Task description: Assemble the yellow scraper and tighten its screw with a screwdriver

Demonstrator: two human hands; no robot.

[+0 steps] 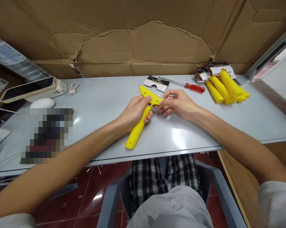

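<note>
Holding yellow scraper (137,127): left hand (135,110) | right hand (177,103): at blade end, grip unclear | right fingertips partly hidden

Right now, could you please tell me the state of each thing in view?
Yellow scraper: held in left hand, right hand at its head
Screwdriver: lying down, unheld
Loose card: lying flat
Yellow handles: piled up
Phone: propped up, screen dark
Pixelated object: cannot tell

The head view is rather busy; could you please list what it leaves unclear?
Left hand, head view: some fingers, behind the yellow scraper.
Card, head view: print too small to read.
Desk, head view: whatever the pixelated patch covers.
Right sleeve, head view: cut off by the frame edge.
</note>
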